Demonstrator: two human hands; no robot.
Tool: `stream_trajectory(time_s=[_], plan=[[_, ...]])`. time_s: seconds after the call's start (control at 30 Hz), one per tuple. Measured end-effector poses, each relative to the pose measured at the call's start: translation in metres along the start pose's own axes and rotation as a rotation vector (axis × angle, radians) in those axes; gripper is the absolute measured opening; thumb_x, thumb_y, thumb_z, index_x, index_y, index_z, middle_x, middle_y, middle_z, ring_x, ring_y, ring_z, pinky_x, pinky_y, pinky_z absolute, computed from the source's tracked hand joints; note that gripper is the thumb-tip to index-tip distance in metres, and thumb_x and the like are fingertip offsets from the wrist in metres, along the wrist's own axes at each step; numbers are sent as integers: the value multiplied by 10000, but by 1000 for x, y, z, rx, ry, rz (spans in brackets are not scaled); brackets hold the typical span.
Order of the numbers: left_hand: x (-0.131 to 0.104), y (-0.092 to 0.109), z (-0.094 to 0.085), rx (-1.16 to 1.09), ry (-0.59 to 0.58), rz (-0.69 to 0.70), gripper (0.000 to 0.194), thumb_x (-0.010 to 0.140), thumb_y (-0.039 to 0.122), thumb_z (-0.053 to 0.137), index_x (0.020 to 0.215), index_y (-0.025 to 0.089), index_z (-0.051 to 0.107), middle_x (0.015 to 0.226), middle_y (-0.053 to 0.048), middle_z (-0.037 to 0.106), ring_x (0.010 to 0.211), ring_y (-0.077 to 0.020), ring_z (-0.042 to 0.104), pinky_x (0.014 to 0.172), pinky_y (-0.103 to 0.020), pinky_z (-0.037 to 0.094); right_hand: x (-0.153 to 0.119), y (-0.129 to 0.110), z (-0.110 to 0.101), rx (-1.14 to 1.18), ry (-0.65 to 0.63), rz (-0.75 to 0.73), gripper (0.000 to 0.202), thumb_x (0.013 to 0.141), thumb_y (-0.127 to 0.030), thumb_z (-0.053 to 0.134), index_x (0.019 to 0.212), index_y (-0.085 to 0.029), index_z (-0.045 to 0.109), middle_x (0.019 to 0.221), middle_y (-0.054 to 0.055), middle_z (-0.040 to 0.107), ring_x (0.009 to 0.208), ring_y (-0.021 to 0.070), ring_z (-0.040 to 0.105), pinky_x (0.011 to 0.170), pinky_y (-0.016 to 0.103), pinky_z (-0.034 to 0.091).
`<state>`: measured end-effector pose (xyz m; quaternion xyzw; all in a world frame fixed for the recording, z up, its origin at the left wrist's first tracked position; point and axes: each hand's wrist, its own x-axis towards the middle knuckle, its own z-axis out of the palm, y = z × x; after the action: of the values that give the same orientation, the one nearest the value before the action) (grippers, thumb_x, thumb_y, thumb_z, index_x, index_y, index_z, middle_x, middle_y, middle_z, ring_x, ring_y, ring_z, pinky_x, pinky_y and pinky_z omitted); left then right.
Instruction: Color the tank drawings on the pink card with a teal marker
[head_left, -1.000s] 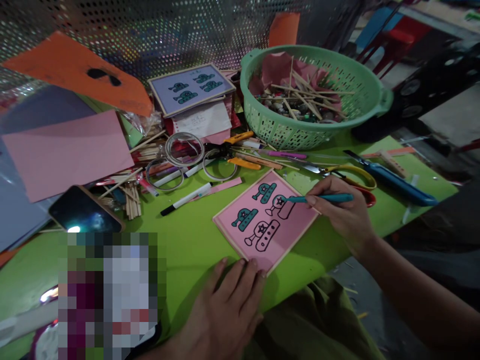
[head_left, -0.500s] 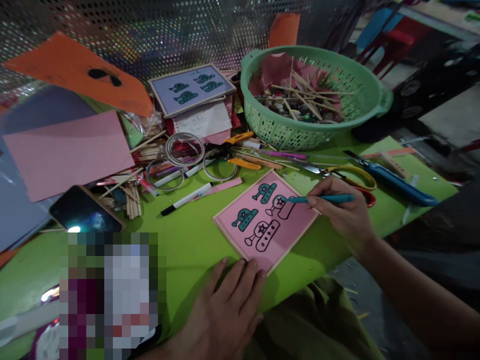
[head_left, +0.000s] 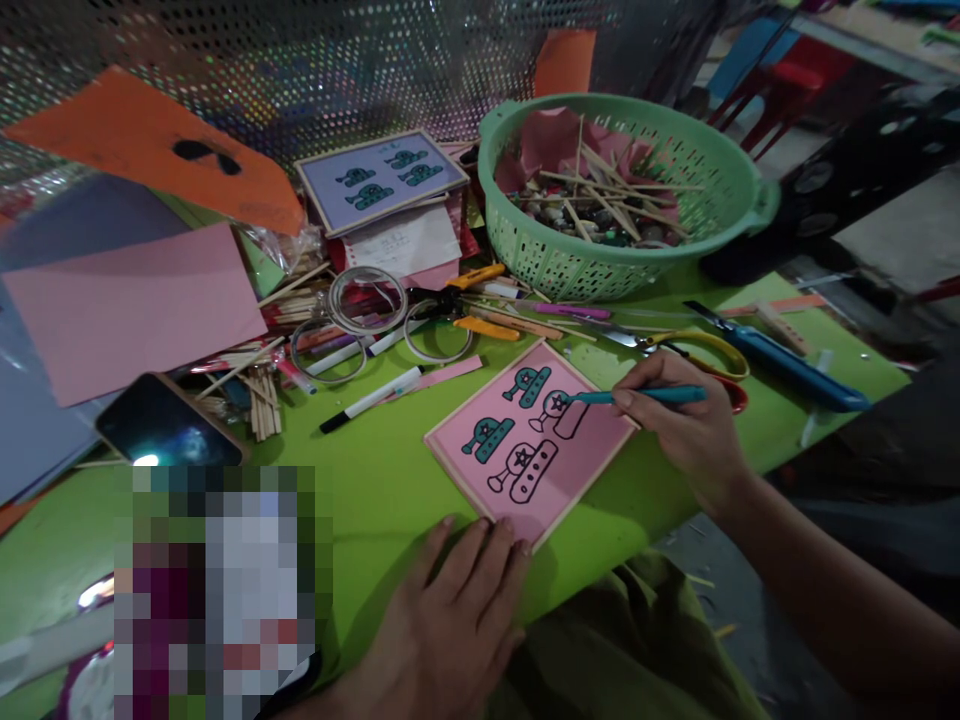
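A pink card (head_left: 465, 480) edged with thin wooden strips lies tilted on the green table (head_left: 360, 500). It bears several black-outlined tank drawings with stars; two are filled in teal, one is partly filled and the lowest has no colour. My right hand (head_left: 679, 420) grips a teal marker pen (head_left: 660, 396), its tip touching the partly coloured tank at the upper right. Spread flat, my left hand (head_left: 457, 600) rests with its fingertips on the card's lower edge. Left of the card lies a white marker with a black cap (head_left: 371, 398).
Behind the card stands a green basket (head_left: 600, 270) of sticks. Tape rolls (head_left: 367, 300), scissors (head_left: 701, 350) and a blue cutter knife (head_left: 795, 365) lie around it. A framed purple card (head_left: 382, 180) rests on a paper stack. A phone (head_left: 169, 420) lies left.
The view has shifted very slightly. Both hands, the teal marker and the card look otherwise the same.
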<state>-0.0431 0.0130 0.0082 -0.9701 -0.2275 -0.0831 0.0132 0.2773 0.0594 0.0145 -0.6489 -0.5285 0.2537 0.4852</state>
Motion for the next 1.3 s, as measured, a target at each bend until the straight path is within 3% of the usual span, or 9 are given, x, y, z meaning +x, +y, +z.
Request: stream_trajectory(time_s=[0.1,0.27,0.47,0.67,1.3], plan=[[-1,0,0,17,-28,12,503,1083,453,417,1494,206,567,1571,-30,575,1422,-230,452,1195,-440,284,0,0,0,-17,3,-8,145,854,-286,758,745,-300,663,649,-6,619,565,191,522,518,337,369],[-2,0,7,2,38,-14,551,1055,533,455,1490,217,579,1549,-28,599,1425,-228,448,1198,-429,299,1,0,-1,-19,13,-11,164,849,-306,768,727,-292,659,632,-1,612,550,188,520,502,337,364],[-4,-1,5,25,-64,30,581,1065,478,439,1572,197,477,1613,-57,531,1464,-239,437,1205,-445,293,1,1,-1,2,12,3,178,828,-332,786,718,-275,658,606,-13,616,531,172,519,497,325,363],[-1,-1,4,3,27,-5,537,1070,513,428,1487,209,574,1551,-27,598,1410,-223,465,1195,-433,288,0,3,-1,12,-6,10,135,845,-304,773,749,-293,679,649,0,638,564,189,529,518,345,368],[3,0,2,-9,49,-21,495,1081,504,405,1419,227,638,1479,5,658,1359,-203,489,1158,-419,307,2,6,0,-17,-34,-10,155,843,-339,794,759,-269,684,661,9,655,575,186,574,512,322,409]])
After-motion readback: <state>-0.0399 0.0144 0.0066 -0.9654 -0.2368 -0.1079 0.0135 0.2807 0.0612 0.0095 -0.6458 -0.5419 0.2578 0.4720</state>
